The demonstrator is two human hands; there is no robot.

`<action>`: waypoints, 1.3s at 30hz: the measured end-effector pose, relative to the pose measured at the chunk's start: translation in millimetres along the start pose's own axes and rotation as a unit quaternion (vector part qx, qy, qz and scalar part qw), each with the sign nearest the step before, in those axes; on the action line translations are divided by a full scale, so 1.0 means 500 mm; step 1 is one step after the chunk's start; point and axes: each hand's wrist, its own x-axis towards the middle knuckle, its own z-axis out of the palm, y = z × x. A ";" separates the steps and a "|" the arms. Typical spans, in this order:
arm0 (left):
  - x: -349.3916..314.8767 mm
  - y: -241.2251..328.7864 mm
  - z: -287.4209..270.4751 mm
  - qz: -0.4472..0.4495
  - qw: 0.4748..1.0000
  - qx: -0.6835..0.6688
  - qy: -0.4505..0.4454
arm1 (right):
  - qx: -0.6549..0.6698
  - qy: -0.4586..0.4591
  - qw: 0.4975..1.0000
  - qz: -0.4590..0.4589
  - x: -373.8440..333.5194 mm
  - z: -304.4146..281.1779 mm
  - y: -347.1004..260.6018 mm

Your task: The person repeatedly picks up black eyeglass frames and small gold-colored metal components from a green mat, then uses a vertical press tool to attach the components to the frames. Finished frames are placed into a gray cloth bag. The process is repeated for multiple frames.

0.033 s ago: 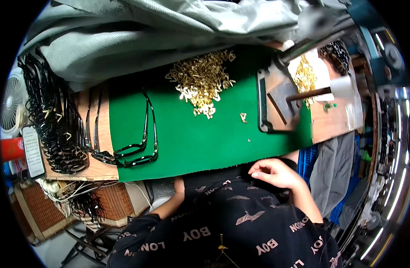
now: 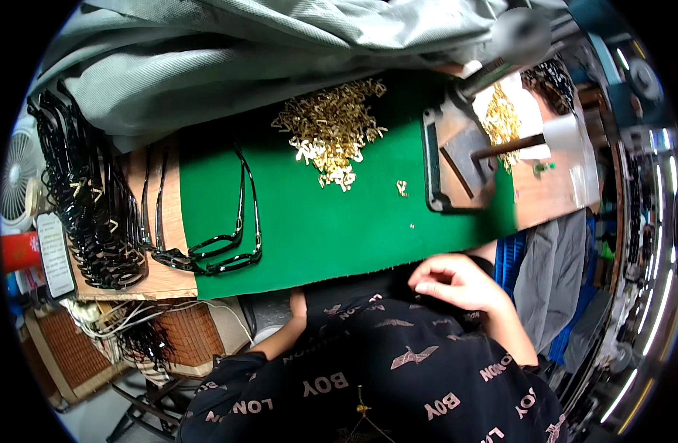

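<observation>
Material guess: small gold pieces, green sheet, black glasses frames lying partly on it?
Gold pieces: probably metal or metal-plated, polished; sharp bright glints. Solid or plated, can't tell.
Green sheet: likely felt or similar cloth, matte; no glare, slightly ragged front edge.
Black glasses frames: probably plastic, glossy; crisp highlights along dark rims. Lacquered metal not ruled out.

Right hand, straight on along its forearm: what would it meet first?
Likely the near edge of the green mat, up and left of the right hand; depth is unclear, so it might pass underneath.
</observation>
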 end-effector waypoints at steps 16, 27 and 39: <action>0.021 0.107 -0.053 -0.032 0.998 -0.043 -0.032 | -0.537 0.313 0.755 -0.207 0.178 -0.005 -0.108; -0.019 0.194 -0.125 -0.106 0.993 -0.015 -0.044 | -0.461 0.183 0.799 -0.341 0.184 -0.045 -0.146; 0.039 1.085 -0.680 0.425 0.904 -0.048 0.001 | -0.292 0.149 0.841 -0.432 0.002 -0.158 -0.096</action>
